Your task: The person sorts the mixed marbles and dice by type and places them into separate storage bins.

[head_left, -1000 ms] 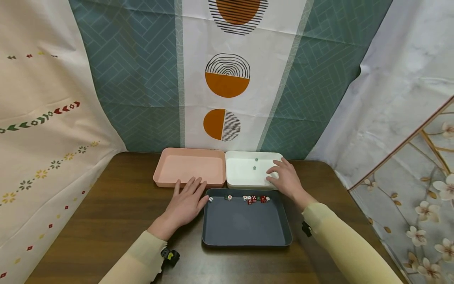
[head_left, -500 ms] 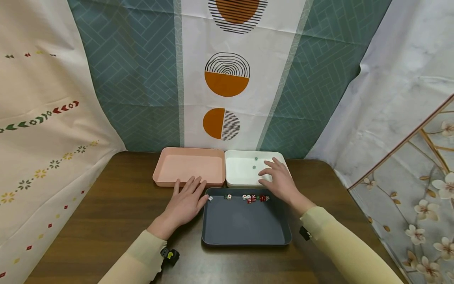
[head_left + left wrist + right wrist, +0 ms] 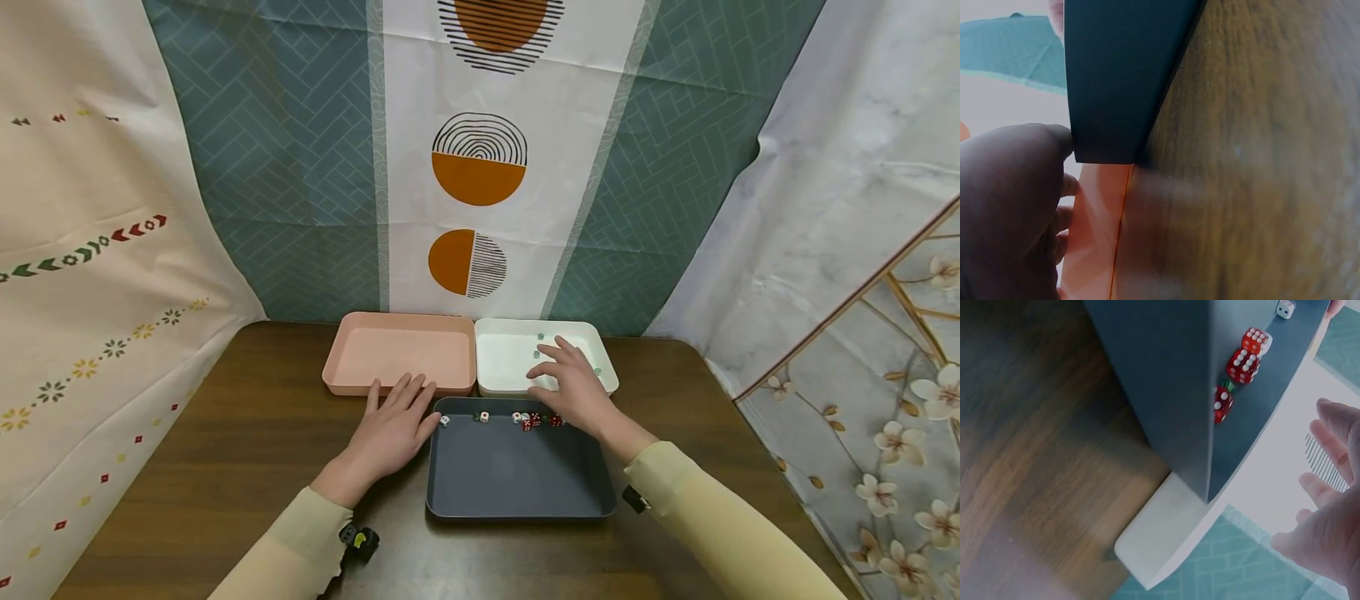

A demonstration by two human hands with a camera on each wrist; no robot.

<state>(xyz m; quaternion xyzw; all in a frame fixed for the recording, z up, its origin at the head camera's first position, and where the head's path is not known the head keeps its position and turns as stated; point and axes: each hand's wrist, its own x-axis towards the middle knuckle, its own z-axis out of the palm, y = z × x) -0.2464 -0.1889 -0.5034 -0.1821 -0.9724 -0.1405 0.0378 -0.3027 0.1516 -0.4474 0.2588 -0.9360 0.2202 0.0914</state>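
Table bearing dark tray, pink tray at its 11 o'clock, white tray at 12.
Left hand spreads at the dark tray's 10 o'clock corner; right hand hovers at the white tray's 5 o'clock rim. Each grip stands apart, nothing visibly held. Red and white dice line the dark tray's 12 o'clock wall; green dice lie in the white tray. A sideways finger brush may scatter the crowded dice. Rims adjoin at 12; bare tray floor at 6 gives room.

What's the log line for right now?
left hand: beside dark tray | right hand: partly over white tray | red dice: in dark tray
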